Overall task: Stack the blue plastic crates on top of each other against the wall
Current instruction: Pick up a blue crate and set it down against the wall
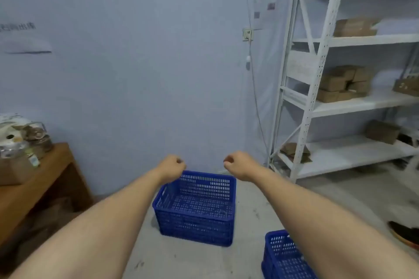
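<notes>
A blue plastic crate (195, 222) with slotted walls stands empty on the grey floor, close to the pale wall (136, 63). A second blue crate (283, 256) shows at the bottom right, partly behind my right forearm. Both my arms reach forward above the first crate. My left hand (172, 166) hovers over the crate's far left corner, fingers curled shut, holding nothing. My right hand (235, 164) is raised just past the far right corner, also curled into a loose fist with nothing in it. Neither hand touches a crate.
A white metal shelving rack (317, 75) with cardboard boxes (342, 84) stands at the right. A wooden table (34, 179) with bags and jars is at the left. A cable (256, 102) hangs down the wall. A dark shoe (401, 233) lies at the right edge.
</notes>
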Available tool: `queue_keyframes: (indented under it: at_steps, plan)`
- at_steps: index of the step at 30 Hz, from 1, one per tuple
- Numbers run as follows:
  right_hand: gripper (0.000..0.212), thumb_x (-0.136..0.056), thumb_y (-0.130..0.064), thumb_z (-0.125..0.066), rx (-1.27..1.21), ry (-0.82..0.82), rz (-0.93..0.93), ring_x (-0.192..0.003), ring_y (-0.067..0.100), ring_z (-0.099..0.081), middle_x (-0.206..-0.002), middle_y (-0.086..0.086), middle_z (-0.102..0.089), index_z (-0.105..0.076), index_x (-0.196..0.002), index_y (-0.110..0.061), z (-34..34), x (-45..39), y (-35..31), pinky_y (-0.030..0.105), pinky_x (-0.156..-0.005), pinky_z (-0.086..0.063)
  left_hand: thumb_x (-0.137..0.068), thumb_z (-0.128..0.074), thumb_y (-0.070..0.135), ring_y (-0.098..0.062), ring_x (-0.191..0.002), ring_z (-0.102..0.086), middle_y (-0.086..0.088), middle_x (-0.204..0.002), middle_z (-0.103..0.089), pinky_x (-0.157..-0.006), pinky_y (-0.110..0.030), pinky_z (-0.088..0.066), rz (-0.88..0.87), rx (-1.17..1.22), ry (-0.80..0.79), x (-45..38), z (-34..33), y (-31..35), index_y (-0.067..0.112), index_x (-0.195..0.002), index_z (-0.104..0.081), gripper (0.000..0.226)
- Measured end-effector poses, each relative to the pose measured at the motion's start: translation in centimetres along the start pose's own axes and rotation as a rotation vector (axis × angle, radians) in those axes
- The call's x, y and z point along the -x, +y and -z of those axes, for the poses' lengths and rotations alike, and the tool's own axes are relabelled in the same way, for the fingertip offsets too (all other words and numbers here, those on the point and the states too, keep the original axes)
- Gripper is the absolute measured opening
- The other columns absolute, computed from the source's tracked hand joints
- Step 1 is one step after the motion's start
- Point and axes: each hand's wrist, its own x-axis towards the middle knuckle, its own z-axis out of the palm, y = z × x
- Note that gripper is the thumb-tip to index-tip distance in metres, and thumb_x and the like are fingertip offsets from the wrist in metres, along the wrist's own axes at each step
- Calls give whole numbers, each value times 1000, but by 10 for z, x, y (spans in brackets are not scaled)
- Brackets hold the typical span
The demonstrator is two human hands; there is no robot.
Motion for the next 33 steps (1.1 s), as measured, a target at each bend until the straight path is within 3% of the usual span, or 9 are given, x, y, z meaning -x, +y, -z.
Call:
queue_keyframes:
  at_steps: [3,6,11,16,20,23,27,31,33]
  plan:
    - [24,-88,-14,-48,-118,-169,-123,-73,22,-51,-72,9,-56,-59,-69,-6,-52,-42,44,29,-65,-39,-89,-43,5,-16,-51,-27,-8,-65,-34,-48,-22,-24,212,116,-75,-40,-36,-33,13,-70,-47,20]
    - [30,-85,-8,-47,-260,-183,-274,-59,19,-38,-62,5,-42,-41,-57,-16,-87,-93,80,28,-57,-29,-91,-41,14,-14,-50,-32,-2,-63,-41,-48,-24,-28,391,305,-81,-73,-58,-41,15,-81,-52,15]
    - [13,-76,-7,-50,-496,-217,-480,-60,22,-46,-66,8,-51,-49,-64,-11,-133,-162,112,29,-53,-35,-96,-33,40,-20,-72,-53,-3,-82,-56,-81,-38,-49,538,471,-63,-133,-81,-55,14,-98,-53,32]
    - [13,-87,-8,-48,-663,-285,-681,-55,17,-48,-71,7,-53,-51,-75,-12,-172,-193,118,24,-52,-35,-98,-32,39,-23,-78,-58,-9,-96,-60,-76,-37,-48,729,645,-61,-176,-104,-81,12,-94,-53,34]
    - [12,-88,-6,-44,-712,-269,-826,-49,17,-44,-65,6,-50,-49,-80,-13,-209,-219,127,23,-51,-30,-98,-31,34,-28,-105,-59,-15,-125,-58,-86,-39,-46,893,793,-65,-215,-116,-119,7,-127,-49,44]
    - [14,-90,-5,-43,-716,-296,-891,-48,15,-43,-61,3,-50,-46,-79,-13,-225,-252,126,23,-51,-29,-99,-28,30,-24,-91,-61,-11,-106,-63,-81,-38,-48,962,872,-87,-256,-115,-140,12,-125,-46,36]
    - [15,-87,-7,-55,-750,-294,-951,-55,15,-48,-70,8,-54,-50,-73,-9,-236,-314,118,26,-57,-39,-98,-32,19,-30,-124,-55,-15,-123,-58,-100,-40,-44,1009,791,-116,-337,-97,-168,2,-127,-49,38]
    - [14,-93,-20,-52,-939,-86,-1060,-62,16,-49,-70,3,-54,-53,-81,-11,-264,-371,119,30,-63,-39,-95,-39,11,-24,-86,-59,-10,-82,-54,-90,-37,-48,1023,717,-53,-420,-88,-188,4,-89,-53,17]
    - [11,-94,-14,-46,-1038,-42,-1142,-58,15,-45,-68,3,-47,-48,-84,-15,-292,-396,127,27,-56,-34,-94,-41,11,-20,-71,-50,-8,-77,-47,-85,-35,-47,1042,694,-42,-457,-92,-205,5,-84,-52,16]
